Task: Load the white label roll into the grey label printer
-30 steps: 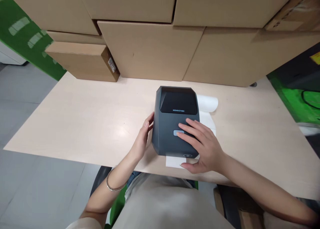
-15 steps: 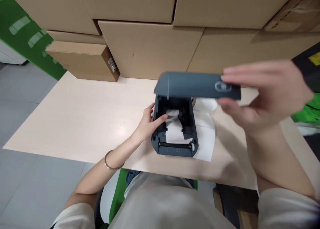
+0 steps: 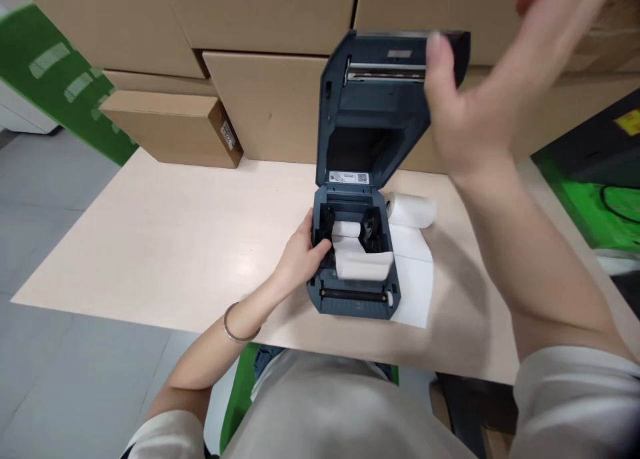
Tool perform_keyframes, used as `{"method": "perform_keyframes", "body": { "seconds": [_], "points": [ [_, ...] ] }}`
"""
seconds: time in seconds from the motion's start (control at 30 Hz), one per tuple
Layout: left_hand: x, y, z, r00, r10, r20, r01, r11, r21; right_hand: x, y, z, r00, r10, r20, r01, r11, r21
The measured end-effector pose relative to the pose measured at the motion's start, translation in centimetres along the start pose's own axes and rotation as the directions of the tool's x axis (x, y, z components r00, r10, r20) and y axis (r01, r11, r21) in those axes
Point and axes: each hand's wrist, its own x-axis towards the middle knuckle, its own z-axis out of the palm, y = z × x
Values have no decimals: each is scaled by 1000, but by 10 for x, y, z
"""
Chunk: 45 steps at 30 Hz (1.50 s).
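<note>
A dark blue-grey label printer stands on the table with its lid swung up. My left hand is closed round the printer's left wall, its thumb hooked over the rim. Inside lies a small white roll, whose paper strip curls forward, short of the black roller. My right hand is at the lid's upper right corner, thumb across the lid and fingers spread away from it, partly blurred and cut off by the picture's top edge. Whether the thumb touches the lid is unclear.
A larger paper roll lies right of the printer, its unrolled sheet running along the printer's side. A flat carton stands at the back left. Big stacked cardboard boxes wall off the table's far edge.
The lid has swung from low over the printer to upright, and my right hand has risen with it, its fingers coming off the lid. My left hand stays on the printer's left side.
</note>
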Motion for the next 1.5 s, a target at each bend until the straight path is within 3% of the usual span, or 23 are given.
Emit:
{"method": "perform_keyframes", "body": {
  "seconds": [0.03,0.07,0.1,0.17,0.2,0.23,0.27,0.33,0.43,0.5,0.57,0.63,0.73,0.8,1.0,1.17,1.33,1.5],
  "points": [
    [0,0,0,1000,-2,-1,2,1000,-10,-15,-8,0,994,-89,63,91,995,-29],
    [0,-1,0,1000,-1,-3,1,1000,-20,-31,-15,2,961,-188,201,197,980,-28],
    [0,-1,1,1000,2,-9,-2,1000,-27,-45,-22,6,881,-284,379,306,952,3],
    [0,-3,1,1000,4,-21,-4,999,-33,-69,-32,18,630,-395,669,445,889,106],
    [-1,-3,1,1000,-1,-28,0,999,-35,-78,-35,25,536,-402,743,467,874,136],
    [-1,-4,1,999,-6,-33,5,999,-37,-86,-36,33,478,-402,781,481,864,151],
    [-1,-4,1,999,-9,-35,8,999,-39,-91,-36,39,445,-401,801,486,859,160],
    [-1,-4,1,1000,-4,-29,3,1000,-28,-98,-36,49,426,-403,810,482,859,174],
    [-1,-3,1,1000,-5,-24,5,1000,6,-103,-37,50,436,-405,804,475,862,177],
    [-1,-3,1,1000,-8,-26,9,1000,10,-105,-36,35,469,-398,788,466,870,162],
    [-1,-3,1,1000,0,-24,0,1000,6,-108,-27,6,569,-385,727,411,899,155],
    [-1,-4,1,1000,14,-24,-14,1000,-2,-112,-11,-31,705,-350,617,300,935,187],
    [0,-6,2,1000,13,-25,-14,1000,-25,-115,19,-79,797,-267,542,151,957,249],
    [1,-6,2,1000,10,-28,-11,999,-47,-113,33,-93,821,-251,512,88,943,322],
    [2,-7,2,999,48,-22,-50,994,-101,-102,39,-72,804,-240,543,-61,877,477],
    [2,-9,1,998,60,-21,-62,994,-92,-84,48,-52,822,-227,522,-75,865,495],
    [2,-10,2,999,-17,-42,13,995,-95,-70,66,-24,839,-164,518,-134,861,490],
    [1,-9,3,999,20,-36,-23,996,-90,-75,66,-10,813,-137,566,-182,864,470]
  ]
}}
